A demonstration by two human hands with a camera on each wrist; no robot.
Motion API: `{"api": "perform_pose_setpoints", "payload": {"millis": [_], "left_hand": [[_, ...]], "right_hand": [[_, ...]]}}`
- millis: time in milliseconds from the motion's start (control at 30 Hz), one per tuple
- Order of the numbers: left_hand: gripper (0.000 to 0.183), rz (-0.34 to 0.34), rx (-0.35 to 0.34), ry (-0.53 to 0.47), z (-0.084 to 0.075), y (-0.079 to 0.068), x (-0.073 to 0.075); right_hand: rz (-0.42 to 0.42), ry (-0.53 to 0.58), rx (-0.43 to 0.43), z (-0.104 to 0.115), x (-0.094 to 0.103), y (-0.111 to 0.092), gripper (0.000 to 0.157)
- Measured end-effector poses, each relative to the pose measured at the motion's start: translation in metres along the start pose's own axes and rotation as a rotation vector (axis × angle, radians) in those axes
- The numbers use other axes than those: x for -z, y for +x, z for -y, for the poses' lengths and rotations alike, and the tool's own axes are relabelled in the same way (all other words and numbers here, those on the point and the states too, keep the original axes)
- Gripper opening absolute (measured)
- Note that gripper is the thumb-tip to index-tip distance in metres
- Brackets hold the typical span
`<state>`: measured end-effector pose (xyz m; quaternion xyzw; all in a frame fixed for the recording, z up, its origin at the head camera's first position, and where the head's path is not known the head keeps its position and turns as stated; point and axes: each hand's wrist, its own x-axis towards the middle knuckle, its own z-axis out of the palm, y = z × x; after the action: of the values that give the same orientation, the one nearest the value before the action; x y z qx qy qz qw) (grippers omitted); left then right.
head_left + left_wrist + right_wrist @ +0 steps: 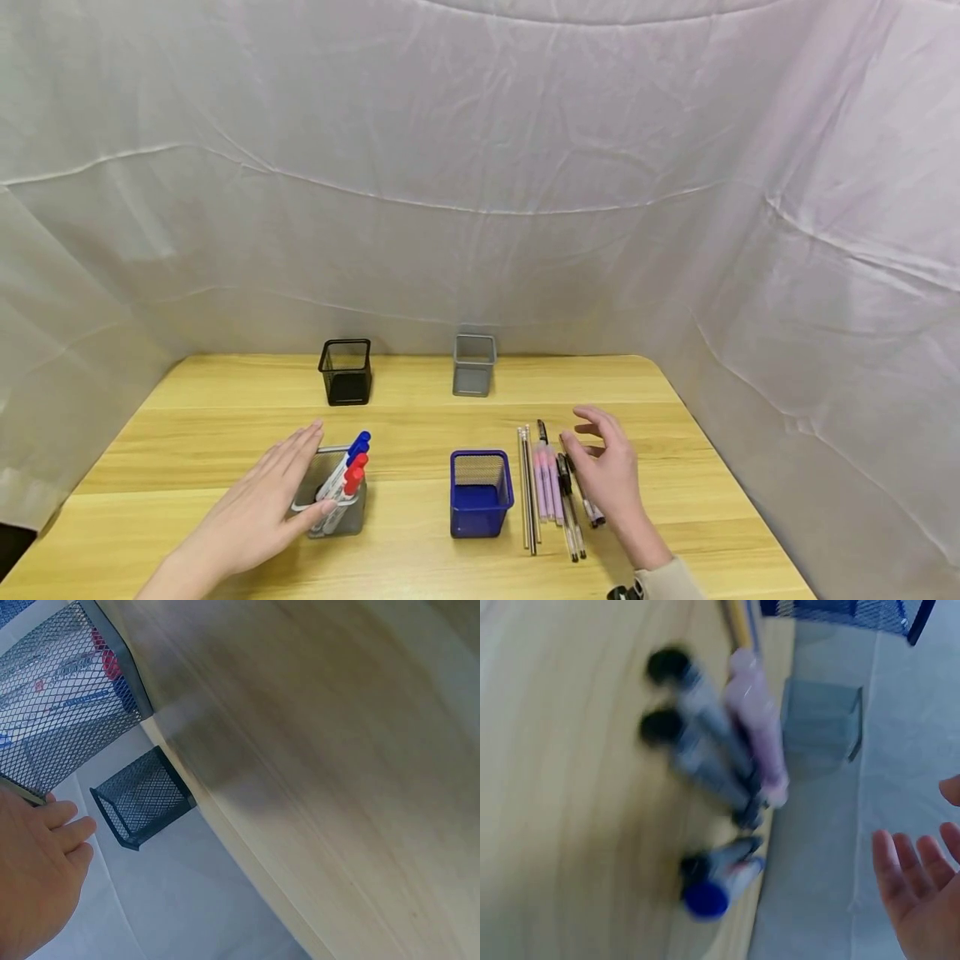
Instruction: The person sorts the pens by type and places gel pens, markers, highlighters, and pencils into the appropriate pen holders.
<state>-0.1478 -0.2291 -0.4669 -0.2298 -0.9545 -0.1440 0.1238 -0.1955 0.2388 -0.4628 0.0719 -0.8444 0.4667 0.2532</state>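
Observation:
My left hand [255, 504] rests against the grey mesh pen holder [348, 518], with straight fingers along its far left side and the thumb across its near rim. Markers with blue caps [360, 446] and red caps [355, 477] lean to the right in that holder. Over the right end of a row of pens hovers my right hand [609, 467], its fingers loosely bent and holding nothing. Beneath and beside it lie a dark-ended marker [596, 515], clear pens with black caps [572, 521], pinkish-purple pens [548, 487] and several slim pencils [528, 500].
A blue mesh pen holder [480, 518] stands between the hands, just left of the pencils. Toward the table's back edge are a black mesh holder [348, 387] and another grey one [472, 380]. Pale cloth [480, 250] hangs behind the table and along its sides.

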Motion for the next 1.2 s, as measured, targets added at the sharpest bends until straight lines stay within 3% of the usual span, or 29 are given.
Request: {"api": "perform_pose_setpoints", "payload": {"millis": [400, 800, 1200], "left_hand": [[0.094, 0.007, 0.011, -0.005, -0.001, -0.001, 0.0], [0.094, 0.005, 0.018, -0.008, -0.001, -0.001, -0.001], [0.094, -0.005, 0.007, -0.013, -0.001, 0.0, 0.0]], "right_hand": [[0.253, -0.231, -0.066, -0.029, 0.023, 0.003, 0.054], [0.392, -0.391, -0.084, -0.049, 0.029, 0.007, 0.059], [0.466, -0.41, -0.075, -0.06, 0.027, 0.014, 0.061]]}}
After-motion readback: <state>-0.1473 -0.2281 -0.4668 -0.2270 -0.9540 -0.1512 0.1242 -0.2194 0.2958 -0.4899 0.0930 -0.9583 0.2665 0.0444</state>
